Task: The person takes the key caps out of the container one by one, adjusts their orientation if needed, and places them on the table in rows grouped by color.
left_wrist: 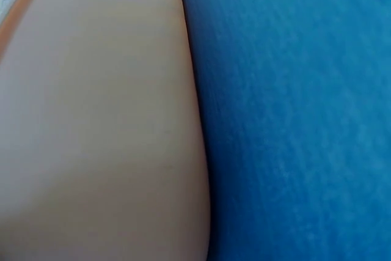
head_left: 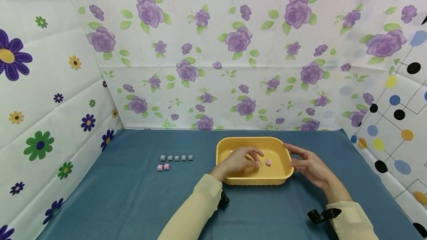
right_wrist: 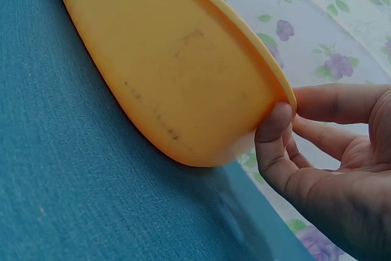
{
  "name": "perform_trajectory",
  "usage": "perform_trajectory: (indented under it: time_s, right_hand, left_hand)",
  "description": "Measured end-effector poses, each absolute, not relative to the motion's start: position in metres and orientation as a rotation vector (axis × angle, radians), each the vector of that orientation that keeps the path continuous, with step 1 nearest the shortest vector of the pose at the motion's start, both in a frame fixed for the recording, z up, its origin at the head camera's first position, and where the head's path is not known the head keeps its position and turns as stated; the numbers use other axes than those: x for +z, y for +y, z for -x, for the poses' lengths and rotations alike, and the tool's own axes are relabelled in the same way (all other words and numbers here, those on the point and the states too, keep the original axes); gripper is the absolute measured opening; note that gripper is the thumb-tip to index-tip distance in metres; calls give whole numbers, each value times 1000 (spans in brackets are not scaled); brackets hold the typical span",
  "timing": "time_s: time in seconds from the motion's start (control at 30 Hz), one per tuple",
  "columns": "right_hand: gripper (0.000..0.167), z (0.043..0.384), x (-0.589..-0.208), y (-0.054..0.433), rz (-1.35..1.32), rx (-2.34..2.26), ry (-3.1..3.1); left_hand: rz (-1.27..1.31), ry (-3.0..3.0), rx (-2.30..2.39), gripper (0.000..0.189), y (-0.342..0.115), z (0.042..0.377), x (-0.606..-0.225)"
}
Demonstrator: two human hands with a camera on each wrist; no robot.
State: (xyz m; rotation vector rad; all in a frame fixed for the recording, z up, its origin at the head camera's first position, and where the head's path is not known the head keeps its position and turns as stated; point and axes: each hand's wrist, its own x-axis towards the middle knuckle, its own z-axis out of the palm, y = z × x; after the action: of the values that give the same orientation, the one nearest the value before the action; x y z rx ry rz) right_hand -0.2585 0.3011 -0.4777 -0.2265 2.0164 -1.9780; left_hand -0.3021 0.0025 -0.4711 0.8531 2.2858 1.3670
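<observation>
A yellow plastic bin (head_left: 255, 181) stands on the blue-green cloth. My left hand (head_left: 238, 161) reaches over its left side into it, fingers loosely bent and thumb apart from the index finger. A small pink block (head_left: 268, 163) lies on the bin floor just right of those fingertips. My right hand (head_left: 311, 167) pinches the bin's right end by the rim, which sits between thumb and fingers in the right wrist view (right_wrist: 333, 145). In the left wrist view only bare skin (left_wrist: 104, 114) and cloth show; the fingers are out of sight.
Left of the bin, several grey blocks (head_left: 177, 158) form a row on the cloth (head_left: 133, 195). Two pink blocks (head_left: 163, 167) sit side by side in front of the row's left end. Flower-patterned sheets (head_left: 217, 47) hang behind and at the left.
</observation>
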Motion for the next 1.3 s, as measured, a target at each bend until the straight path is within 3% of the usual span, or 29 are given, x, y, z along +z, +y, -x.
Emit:
perform_trajectory:
  time_s: [0.3, 1.03, 1.3]
  right_hand:
    - [74, 258, -478, 303, 230, -1988, 2008]
    - [73, 257, -477, 302, 243, -1999, 1988]
    - [73, 258, -477, 301, 237, -2003, 1992]
  left_hand:
    - [-781, 2233, 1622, 29, 3, 300, -467]
    - [-804, 2364, 1664, 32, 0, 302, -464]
    - [-745, 2416, 1645, 24, -2, 302, -463]
